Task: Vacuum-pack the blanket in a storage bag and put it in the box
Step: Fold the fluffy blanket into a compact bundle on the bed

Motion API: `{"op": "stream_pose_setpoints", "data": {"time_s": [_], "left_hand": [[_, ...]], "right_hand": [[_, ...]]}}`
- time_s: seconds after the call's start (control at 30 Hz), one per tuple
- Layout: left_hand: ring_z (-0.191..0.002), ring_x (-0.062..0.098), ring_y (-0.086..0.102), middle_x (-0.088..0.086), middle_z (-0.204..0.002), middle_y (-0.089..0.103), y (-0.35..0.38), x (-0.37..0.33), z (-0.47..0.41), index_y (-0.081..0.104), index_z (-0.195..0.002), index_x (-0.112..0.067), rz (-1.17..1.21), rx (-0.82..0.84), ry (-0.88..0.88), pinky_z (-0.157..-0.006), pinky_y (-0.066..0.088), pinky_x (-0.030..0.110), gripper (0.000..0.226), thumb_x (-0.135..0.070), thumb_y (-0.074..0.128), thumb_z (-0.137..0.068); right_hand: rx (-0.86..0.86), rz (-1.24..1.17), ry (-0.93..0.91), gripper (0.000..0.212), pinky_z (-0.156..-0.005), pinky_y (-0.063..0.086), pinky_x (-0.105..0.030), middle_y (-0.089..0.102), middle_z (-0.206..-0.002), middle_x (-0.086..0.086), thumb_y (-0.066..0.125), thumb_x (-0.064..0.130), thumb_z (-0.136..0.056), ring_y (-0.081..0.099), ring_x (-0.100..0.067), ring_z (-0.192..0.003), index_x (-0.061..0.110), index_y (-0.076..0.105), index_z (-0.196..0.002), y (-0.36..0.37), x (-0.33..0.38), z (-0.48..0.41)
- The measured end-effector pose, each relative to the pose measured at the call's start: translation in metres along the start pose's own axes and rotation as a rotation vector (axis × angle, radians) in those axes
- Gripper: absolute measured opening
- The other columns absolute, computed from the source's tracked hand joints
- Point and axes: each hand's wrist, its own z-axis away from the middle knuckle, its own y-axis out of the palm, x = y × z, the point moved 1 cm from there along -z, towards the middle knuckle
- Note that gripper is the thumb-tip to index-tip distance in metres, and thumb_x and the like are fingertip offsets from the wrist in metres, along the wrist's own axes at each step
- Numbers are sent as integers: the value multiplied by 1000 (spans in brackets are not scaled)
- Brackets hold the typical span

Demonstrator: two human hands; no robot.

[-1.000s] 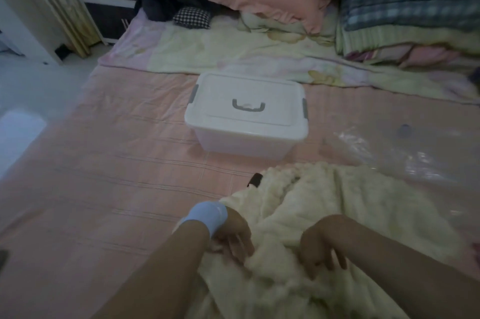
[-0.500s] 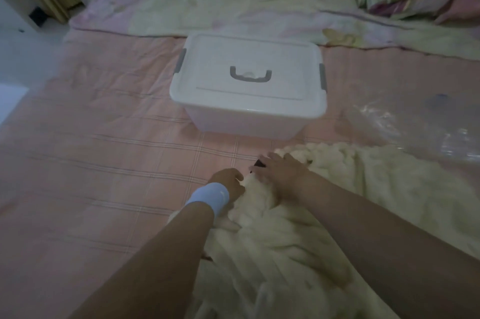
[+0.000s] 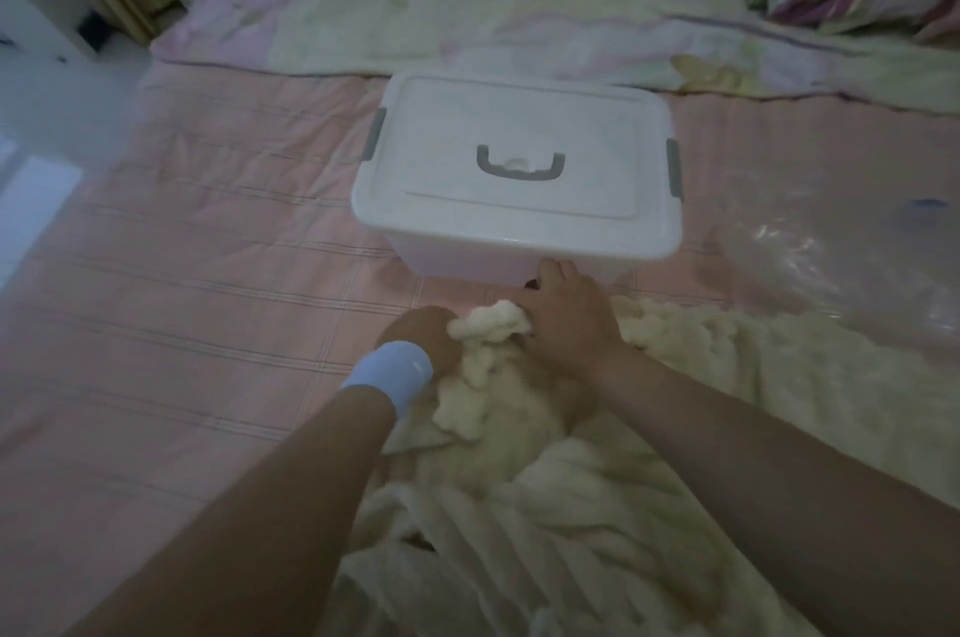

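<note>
In the head view, the left hand [image 3: 421,337] and the right hand [image 3: 569,319] are both gripping one bunched corner of the fluffy cream blanket [image 3: 597,506], probably to fold it small. The blanket is lying on the pink checked bedsheet [image 3: 208,273], just before the closed white plastic box [image 3: 519,179]. The clear plastic storage bag [image 3: 831,262] is lying flat to the right.

The pink-sheeted bed [image 3: 208,324] is occupied by a lidded white box [image 3: 519,179], a cream blanket [image 3: 701,428], a clear storage bag [image 3: 831,262] and, farther off, a floral quilt [image 3: 467,13].
</note>
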Motion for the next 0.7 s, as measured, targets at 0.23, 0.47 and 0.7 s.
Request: {"op": "stream_pose_setpoints", "data": {"time_s": [0.23, 0.47, 0.7], "left_hand": [[-102, 32, 63, 8, -123, 60, -55, 65, -19, 55, -127, -25, 498, -336, -209, -89, 53, 39, 49, -24, 67, -79], [-124, 30, 49, 12, -141, 44, 24, 109, 0, 44, -139, -16, 641, -190, -285, -104, 41, 35, 58, -3, 52, -83], [-123, 30, 53, 13, -136, 53, 41, 102, -20, 45, -139, -6, 555, 49, -224, -92, 42, 27, 72, -44, 70, -83]], "right_hand": [[217, -406, 408, 36, -71, 42, -34, 63, -115, -15, 51, 33, -96, 62, -35, -105, 12, 56, -125, 0, 46, -50], [112, -209, -144, 24, -59, 41, -37, 55, -117, -9, 52, 13, -94, 56, -34, -111, 18, 59, -116, 44, 96, -29], [377, -252, 33, 72, -93, 47, -42, 11, -166, -10, 49, 28, -97, 45, -37, -135, 39, 13, -158, 76, 95, -60]]}}
